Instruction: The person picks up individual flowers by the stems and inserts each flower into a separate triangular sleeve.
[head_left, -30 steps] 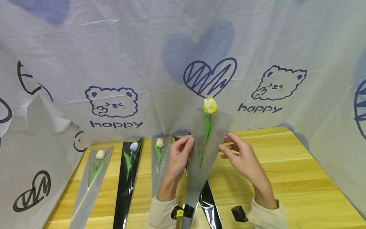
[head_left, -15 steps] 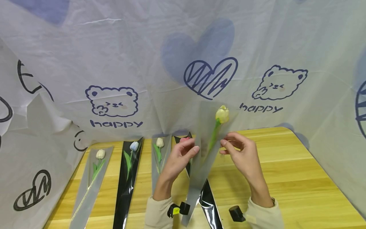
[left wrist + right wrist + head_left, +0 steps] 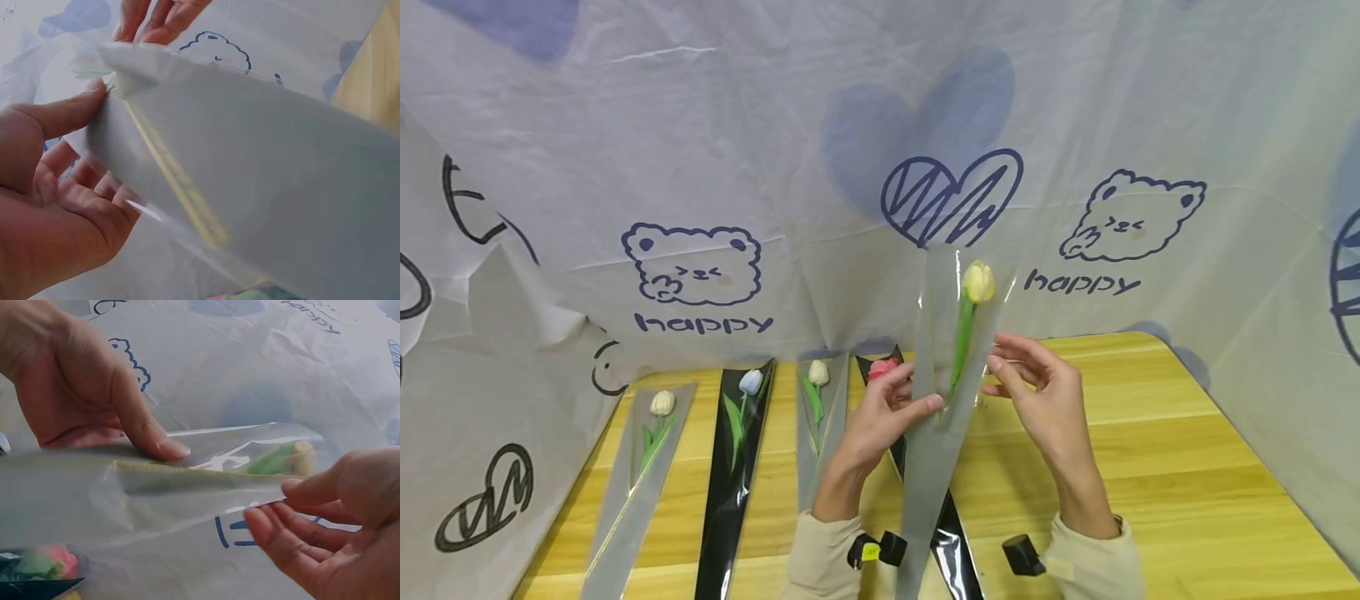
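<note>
A pale yellow tulip (image 3: pixel 978 282) with a green stem stands upright inside a grey, clear-fronted flower sleeve (image 3: pixel 928 483), held up over the table. My left hand (image 3: pixel 880 417) grips the sleeve from the left, thumb across its front and fingers behind. At the opposite edge, my right hand (image 3: pixel 1045 400) pinches the film between thumb and fingers, as the right wrist view shows. A yellow line (image 3: pixel 165 162) runs down the sleeve in the left wrist view. Behind the held sleeve, a black sleeve (image 3: pixel 955 546) with a pink flower (image 3: pixel 882 367) lies partly hidden.
Several wrapped flowers lie side by side on the wooden table (image 3: pixel 1150 467): a white tulip (image 3: pixel 662 403) in grey, a blue tulip (image 3: pixel 750 382) in black, another white tulip (image 3: pixel 818 372) in grey. A printed white cloth (image 3: pixel 805 167) hangs behind and at the sides.
The sleeve swung right, then came more upright, with its clear front now catching light. The tulip sits lower within it, below the top edge. My left thumb has moved further across the front.
</note>
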`<state>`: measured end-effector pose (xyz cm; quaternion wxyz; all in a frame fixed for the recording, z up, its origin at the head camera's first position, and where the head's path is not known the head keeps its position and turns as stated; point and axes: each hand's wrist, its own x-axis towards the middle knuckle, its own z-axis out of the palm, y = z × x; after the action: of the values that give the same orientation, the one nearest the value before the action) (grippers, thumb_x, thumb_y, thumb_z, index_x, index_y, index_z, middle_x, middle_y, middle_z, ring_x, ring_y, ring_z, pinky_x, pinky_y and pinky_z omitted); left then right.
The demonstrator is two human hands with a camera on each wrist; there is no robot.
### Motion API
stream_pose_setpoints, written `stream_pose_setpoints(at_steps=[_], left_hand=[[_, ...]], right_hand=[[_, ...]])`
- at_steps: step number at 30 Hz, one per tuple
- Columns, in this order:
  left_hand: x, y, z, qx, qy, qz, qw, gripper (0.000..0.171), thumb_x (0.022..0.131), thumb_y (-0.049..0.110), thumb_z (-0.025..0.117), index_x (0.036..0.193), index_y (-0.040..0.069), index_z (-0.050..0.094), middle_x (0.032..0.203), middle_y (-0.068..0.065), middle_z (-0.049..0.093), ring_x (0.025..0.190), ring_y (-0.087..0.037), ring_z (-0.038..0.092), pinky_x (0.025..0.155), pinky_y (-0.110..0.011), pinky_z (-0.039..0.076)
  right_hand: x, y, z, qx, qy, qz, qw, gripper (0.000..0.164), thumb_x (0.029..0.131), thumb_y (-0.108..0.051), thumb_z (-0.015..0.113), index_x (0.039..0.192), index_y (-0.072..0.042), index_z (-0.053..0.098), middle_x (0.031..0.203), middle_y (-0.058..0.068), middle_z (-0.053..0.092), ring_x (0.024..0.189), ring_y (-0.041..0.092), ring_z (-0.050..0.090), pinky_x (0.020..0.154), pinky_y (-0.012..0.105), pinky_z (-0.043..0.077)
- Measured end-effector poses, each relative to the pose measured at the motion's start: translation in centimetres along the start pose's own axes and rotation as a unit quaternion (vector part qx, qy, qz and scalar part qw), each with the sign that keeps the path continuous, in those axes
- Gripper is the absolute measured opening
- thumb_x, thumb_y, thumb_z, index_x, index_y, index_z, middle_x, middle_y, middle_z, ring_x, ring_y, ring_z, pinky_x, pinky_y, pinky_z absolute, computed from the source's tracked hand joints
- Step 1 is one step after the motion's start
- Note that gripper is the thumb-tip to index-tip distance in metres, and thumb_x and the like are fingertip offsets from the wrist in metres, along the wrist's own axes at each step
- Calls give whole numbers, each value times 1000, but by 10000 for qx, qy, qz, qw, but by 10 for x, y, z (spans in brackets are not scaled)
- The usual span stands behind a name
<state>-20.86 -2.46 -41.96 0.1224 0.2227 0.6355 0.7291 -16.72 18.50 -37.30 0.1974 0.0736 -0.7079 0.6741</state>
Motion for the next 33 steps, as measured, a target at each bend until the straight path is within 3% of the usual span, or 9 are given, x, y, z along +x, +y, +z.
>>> stream_pose_setpoints(at_steps=[4, 7, 10, 14, 19, 23, 26, 29, 33], left_hand=[[5, -7, 8, -618, 179, -194, 9977, 55, 96, 1, 70, 147, 2, 51, 115, -19, 71, 92, -18, 72, 78, -35, 58], [11, -17, 16, -1035, 122, -243, 9943, 60, 95, 1, 69, 151, 3, 46, 118, -19, 70, 96, -20, 72, 80, -37, 59], [16, -30, 24, -1153, 84, -307, 9928, 61, 96, 3, 68, 153, 6, 45, 123, -23, 68, 98, -22, 72, 82, -38, 59], [23, -44, 33, -1042, 256, -656, 9921, 48, 103, 11, 63, 149, 7, 50, 126, -20, 67, 100, -23, 70, 81, -40, 59], [30, -67, 39, -480, 616, -1048, 9914, 32, 108, 14, 53, 133, -6, 60, 107, -10, 63, 90, -17, 64, 74, -36, 60], [32, -83, 43, -52, 1053, -1192, 9873, 18, 101, 0, 59, 113, -12, 65, 85, -7, 59, 67, -13, 61, 63, -37, 61], [33, -89, 46, 389, 1266, -1231, 9835, 8, 95, -5, 65, 101, -11, 67, 74, -7, 61, 55, -12, 60, 55, -36, 59], [34, -91, 49, 1087, 1404, -1233, 9764, 3, 91, -7, 69, 93, -9, 69, 67, -9, 66, 50, -13, 62, 49, -33, 57], [34, -91, 52, 1923, 1355, -1303, 9632, 12, 89, -8, 71, 101, -11, 72, 68, -11, 71, 55, -20, 69, 49, -31, 56]], right_hand=[[0, 2, -9, -254, -398, 147, 9988, 32, 100, -3, 66, 130, 7, 64, 113, 28, 66, 91, 18, 73, 73, 34, 60], [2, 5, -15, -553, -643, 389, 9956, 33, 98, -1, 68, 130, 7, 64, 109, 26, 67, 87, 17, 73, 73, 34, 60], [5, 11, -21, -854, -776, 671, 9910, 34, 97, 3, 68, 130, 9, 63, 106, 27, 67, 83, 12, 72, 72, 35, 61], [12, 28, -32, -1035, -801, 995, 9864, 33, 96, 6, 66, 129, 11, 62, 106, 29, 67, 81, 11, 71, 70, 35, 61], [16, 56, -47, -1226, -927, 1507, 9765, 34, 96, 5, 66, 129, 13, 61, 106, 28, 68, 80, 16, 70, 70, 34, 61], [16, 80, -55, -1481, -1088, 1934, 9638, 31, 95, 5, 67, 124, 14, 63, 101, 24, 70, 77, 18, 68, 68, 36, 61], [14, 94, -58, -1595, -1177, 2171, 9558, 28, 94, 6, 68, 120, 14, 63, 97, 21, 71, 73, 17, 67, 66, 37, 61], [11, 102, -60, -1678, -1263, 2378, 9483, 28, 93, 7, 68, 119, 15, 63, 94, 20, 70, 70, 19, 67, 65, 37, 60], [8, 108, -61, -1760, -1356, 2630, 9389, 28, 94, 6, 68, 120, 16, 61, 93, 21, 69, 68, 22, 68, 64, 37, 60]])
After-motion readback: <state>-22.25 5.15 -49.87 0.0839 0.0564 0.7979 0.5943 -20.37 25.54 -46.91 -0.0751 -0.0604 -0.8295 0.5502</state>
